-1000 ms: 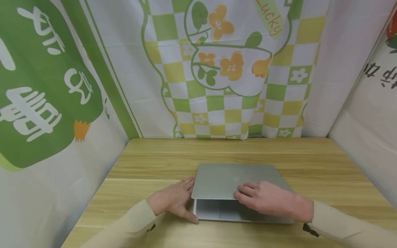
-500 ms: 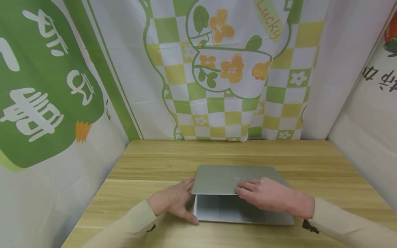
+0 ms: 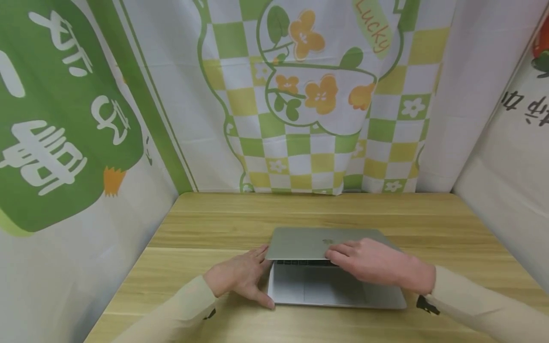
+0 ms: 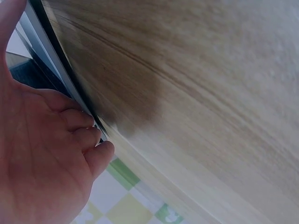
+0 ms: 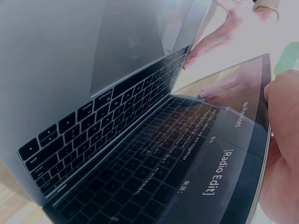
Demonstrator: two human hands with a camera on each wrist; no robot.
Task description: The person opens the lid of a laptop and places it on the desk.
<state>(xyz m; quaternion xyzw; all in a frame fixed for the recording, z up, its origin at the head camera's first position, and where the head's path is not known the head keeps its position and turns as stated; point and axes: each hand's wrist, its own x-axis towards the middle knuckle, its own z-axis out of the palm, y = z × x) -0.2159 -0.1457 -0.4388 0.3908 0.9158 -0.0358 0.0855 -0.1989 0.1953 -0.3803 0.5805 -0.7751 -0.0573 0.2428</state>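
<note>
A silver laptop (image 3: 291, 288) lies on the wooden table with its lid (image 3: 296, 245) partly raised. My right hand (image 3: 373, 262) grips the lid's front edge, fingers bent over it. In the right wrist view, the screen (image 5: 233, 163) is lit with white text, facing the black keyboard (image 5: 112, 121). My left hand (image 3: 240, 278) rests along the base's left side, thumb near the front corner and the other fingers stretched toward the back. Seen from the left wrist, these fingers (image 4: 86, 128) touch the laptop's side edge.
The wooden table (image 3: 206, 219) extends around the laptop on all sides. Behind it hangs a green, yellow and white checked curtain (image 3: 300, 147). Printed cloths, a left one (image 3: 64, 143) and a right one (image 3: 514, 166), flank the table.
The laptop lid has risen, its front edge moving up and back with my right hand. More of the base and part of the keyboard show. My left hand stays in place.
</note>
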